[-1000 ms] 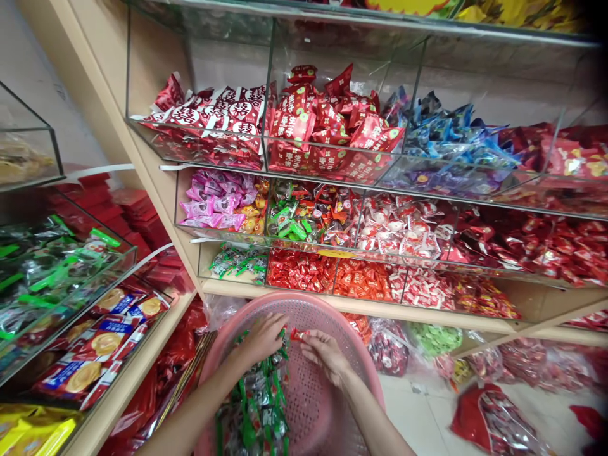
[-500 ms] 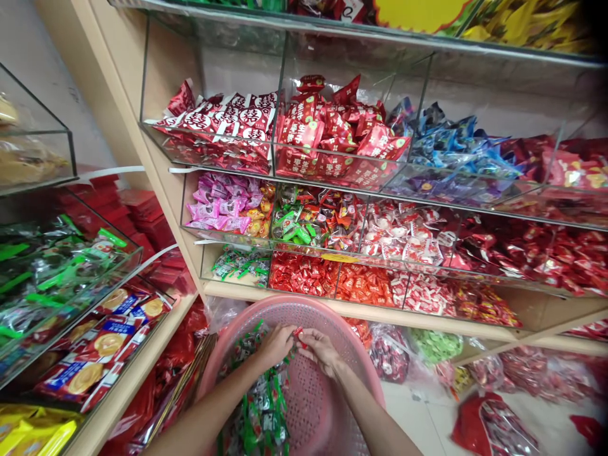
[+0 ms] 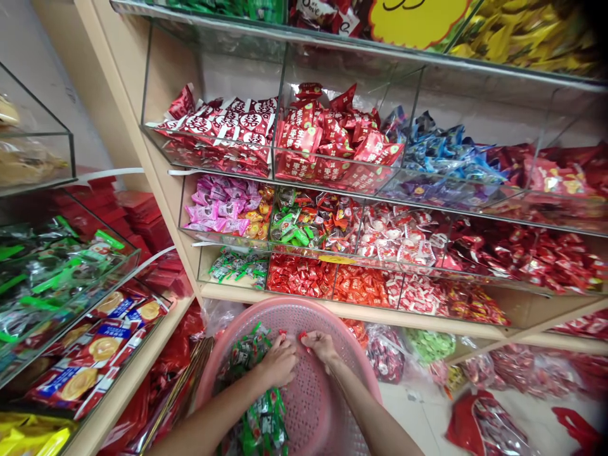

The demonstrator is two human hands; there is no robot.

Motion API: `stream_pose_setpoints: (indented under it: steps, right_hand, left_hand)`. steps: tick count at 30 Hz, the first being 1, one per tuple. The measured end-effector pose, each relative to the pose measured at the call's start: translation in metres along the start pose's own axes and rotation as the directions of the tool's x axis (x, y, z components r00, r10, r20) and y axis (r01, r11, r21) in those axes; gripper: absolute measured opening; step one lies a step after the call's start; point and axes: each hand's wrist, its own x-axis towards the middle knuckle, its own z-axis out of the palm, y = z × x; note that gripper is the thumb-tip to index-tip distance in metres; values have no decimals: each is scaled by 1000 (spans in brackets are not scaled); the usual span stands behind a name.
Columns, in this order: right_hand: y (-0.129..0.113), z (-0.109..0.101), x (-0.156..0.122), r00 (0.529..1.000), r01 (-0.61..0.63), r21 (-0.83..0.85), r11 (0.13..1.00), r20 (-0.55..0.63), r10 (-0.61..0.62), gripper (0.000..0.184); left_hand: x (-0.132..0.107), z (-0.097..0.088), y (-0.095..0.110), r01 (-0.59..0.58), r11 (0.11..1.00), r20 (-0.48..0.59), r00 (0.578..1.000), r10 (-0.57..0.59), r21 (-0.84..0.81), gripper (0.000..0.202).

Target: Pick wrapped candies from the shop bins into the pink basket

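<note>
Both my hands are inside a pink perforated plastic basket [image 3: 308, 313] held low in front of me. My left hand [image 3: 279, 362] is closed over a heap of green-and-silver wrapped candies [image 3: 259, 405] lying along the basket's left side. My right hand [image 3: 322, 346] pinches a small red-wrapped candy [image 3: 303, 334] at its fingertips, close beside the left hand. A second small red piece [image 3: 282, 332] shows just above the left hand's fingers.
Clear bins on wooden shelves [image 3: 380, 310] ahead hold red, pink, blue and green wrapped candies; the lowest left bin holds green-and-silver candies [image 3: 237, 266]. More glass bins [image 3: 71, 278] with snack packs stand on the left. Bags of candy [image 3: 484, 418] lie on the floor at right.
My hands have come together near the basket's far side and the right hand has pulled the red candy slightly away from the left. The view has tilted a little upward.
</note>
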Motion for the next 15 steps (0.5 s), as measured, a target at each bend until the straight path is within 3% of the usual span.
stream_pose_setpoints:
  steps: [5, 11, 15]
  right_hand:
    - [1, 20, 6, 994, -85, 20, 996, 64, 83, 32]
    - [11, 49, 13, 994, -105, 8, 994, -19, 105, 30]
    - [15, 58, 13, 991, -103, -7, 995, -83, 102, 25]
  left_hand:
    - [-4, -2, 7, 25, 1000, 46, 999, -25, -15, 25]
    - [-6, -4, 7, 149, 989, 47, 988, -148, -20, 27]
    - [-4, -7, 4, 166, 986, 21, 986, -165, -10, 30]
